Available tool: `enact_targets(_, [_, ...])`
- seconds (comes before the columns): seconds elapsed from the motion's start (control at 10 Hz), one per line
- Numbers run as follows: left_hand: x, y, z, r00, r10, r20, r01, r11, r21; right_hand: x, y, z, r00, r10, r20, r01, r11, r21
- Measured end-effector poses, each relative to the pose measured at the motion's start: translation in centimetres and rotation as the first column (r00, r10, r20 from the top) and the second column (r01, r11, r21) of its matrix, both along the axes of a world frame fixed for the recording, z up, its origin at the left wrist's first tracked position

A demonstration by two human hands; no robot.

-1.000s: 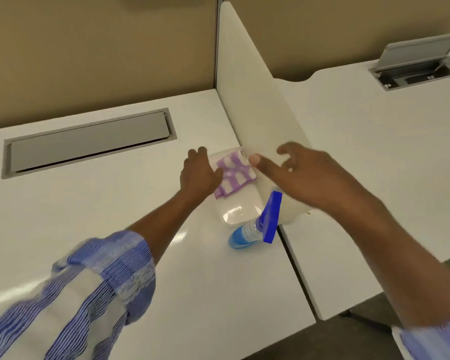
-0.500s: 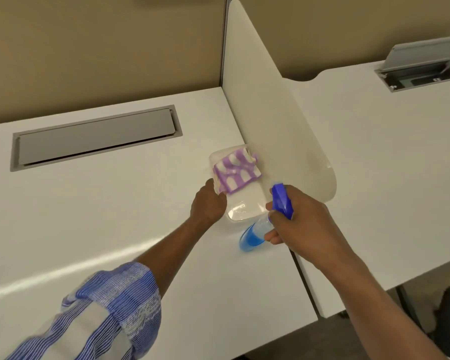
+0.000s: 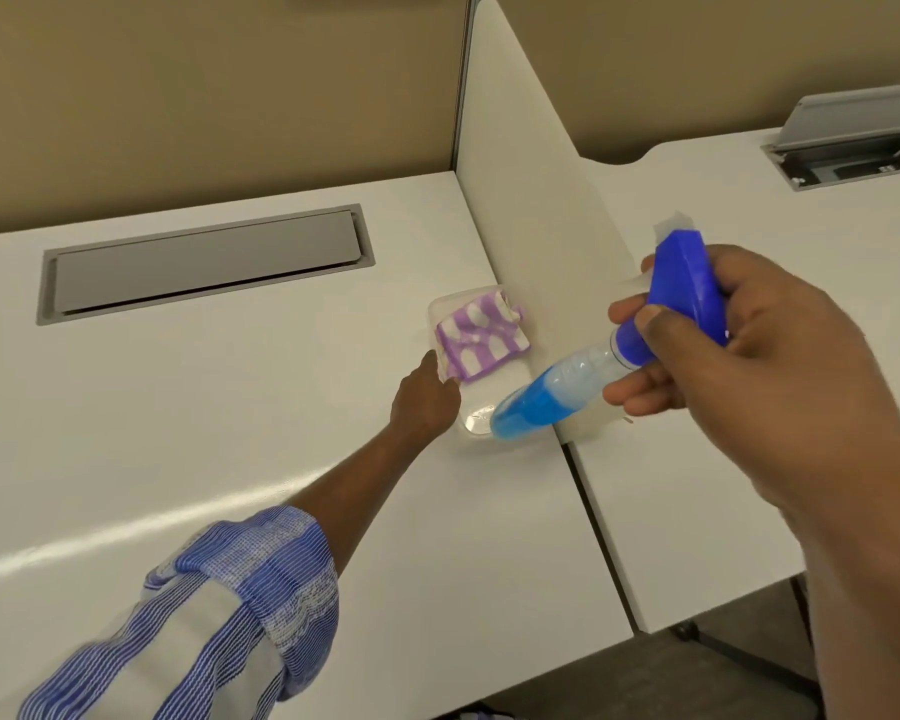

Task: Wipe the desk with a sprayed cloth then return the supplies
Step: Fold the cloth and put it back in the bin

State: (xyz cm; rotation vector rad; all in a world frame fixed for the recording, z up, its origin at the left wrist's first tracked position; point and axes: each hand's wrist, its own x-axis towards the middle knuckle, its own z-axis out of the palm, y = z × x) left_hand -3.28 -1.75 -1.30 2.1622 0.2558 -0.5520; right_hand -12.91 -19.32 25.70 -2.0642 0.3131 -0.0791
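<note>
A folded purple-and-white striped cloth (image 3: 481, 336) lies in a clear plastic tray (image 3: 494, 394) on the white desk (image 3: 204, 407), beside the divider. My left hand (image 3: 427, 394) grips the tray's left rim, near the cloth's corner. My right hand (image 3: 739, 356) is shut on a spray bottle (image 3: 567, 392) with a blue trigger head and blue liquid. The bottle is lifted off the desk and tilted, its base down-left over the tray's near end.
A white divider panel (image 3: 531, 200) stands between this desk and the neighbouring desk (image 3: 749, 459) on the right. A grey closed cable hatch (image 3: 204, 262) is set into the desk at the back left. An open cable hatch (image 3: 853, 142) sits at the far right.
My right hand reached down to the standing spray bottle, closed on it and lifted it up and to the right, tilted. My left hand slid from over the cloth to the tray's left rim.
</note>
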Motion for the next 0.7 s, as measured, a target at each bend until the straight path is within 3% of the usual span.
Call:
enact_targets(0.3, [-0.1, -0.2, -0.6, 1.000, 0.022, 0.002, -0.022, 1.000, -0.012, 3.7, 2.3, -7.9, 0.993, -0.047, -0.108, 0.027, 0.983, -0.182])
enact_targets(0.4, [-0.1, -0.4, -0.4, 0.999, 0.040, -0.023, -0.040, 0.999, -0.002, 4.2, 2.3, -9.6, 0.985, -0.076, -0.156, 0.048, 0.984, -0.172])
enact_targets(0.6, [-1.9, 1.3, 1.4, 1.000, 0.003, -0.003, -0.003, 1.000, 0.002, 2.8, 2.9, -9.5, 0.978, -0.109, -0.180, 0.087, 0.988, -0.128])
enact_targets(0.7, [-2.1, 1.4, 1.2, 1.000, -0.027, -0.006, 0.027, 0.999, 0.047, 3.5, 2.6, -8.9, 0.980, -0.109, -0.169, 0.075, 0.977, -0.198])
